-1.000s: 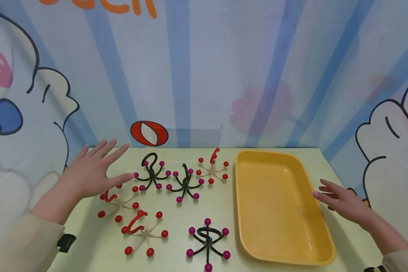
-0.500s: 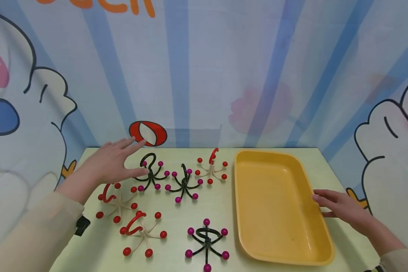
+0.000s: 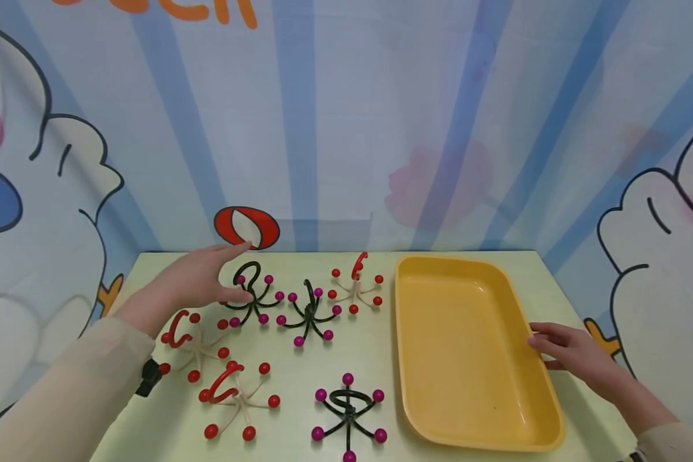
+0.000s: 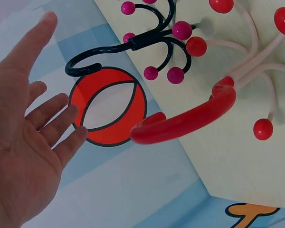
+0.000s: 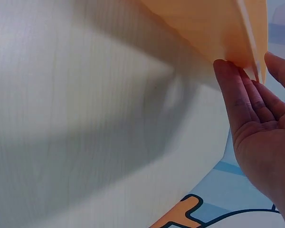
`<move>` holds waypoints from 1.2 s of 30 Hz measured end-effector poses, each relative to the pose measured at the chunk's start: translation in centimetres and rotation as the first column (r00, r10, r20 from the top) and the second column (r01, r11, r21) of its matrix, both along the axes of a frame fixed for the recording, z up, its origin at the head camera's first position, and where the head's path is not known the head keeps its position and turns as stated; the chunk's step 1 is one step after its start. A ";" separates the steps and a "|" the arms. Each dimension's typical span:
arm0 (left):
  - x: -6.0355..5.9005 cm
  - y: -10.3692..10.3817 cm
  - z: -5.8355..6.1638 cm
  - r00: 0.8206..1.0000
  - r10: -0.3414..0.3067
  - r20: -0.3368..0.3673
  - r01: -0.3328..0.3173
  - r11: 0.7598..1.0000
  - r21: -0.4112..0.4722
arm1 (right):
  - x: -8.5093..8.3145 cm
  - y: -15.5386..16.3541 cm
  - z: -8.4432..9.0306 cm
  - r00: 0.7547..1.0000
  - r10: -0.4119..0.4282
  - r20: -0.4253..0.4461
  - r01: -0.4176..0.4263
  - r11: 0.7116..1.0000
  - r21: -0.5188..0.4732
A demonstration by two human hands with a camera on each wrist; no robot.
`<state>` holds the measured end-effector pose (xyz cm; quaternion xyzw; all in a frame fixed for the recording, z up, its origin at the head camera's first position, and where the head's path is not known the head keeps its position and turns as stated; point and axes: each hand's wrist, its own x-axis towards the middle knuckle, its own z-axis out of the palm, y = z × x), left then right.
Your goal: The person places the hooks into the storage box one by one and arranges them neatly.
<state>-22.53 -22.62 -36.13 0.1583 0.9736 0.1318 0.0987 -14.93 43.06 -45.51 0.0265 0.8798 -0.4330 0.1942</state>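
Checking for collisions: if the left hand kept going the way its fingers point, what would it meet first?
Probably the back wall. The left hand is open, fingers aimed up-right toward the red oval printed there, passing just behind the black hook toy. Depth is unclear, so it might brush that toy's hook first.

only cut-off orange letters show atop the backdrop (image 3: 346, 128); none can be read.

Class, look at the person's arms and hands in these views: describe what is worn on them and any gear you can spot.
Both hands, the left hand and the right hand, are bare, with no gloves or rings visible. Each arm wears a loose beige sleeve reaching the wrist. A small black device sits under the left wrist.
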 end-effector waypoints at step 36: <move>-1.6 0.5 -3.0 0.989 0.145 -0.037 -0.129 0.952 0.278 | 0.0 0.3 -1.0 0.998 -0.064 0.015 0.065 0.995 -0.076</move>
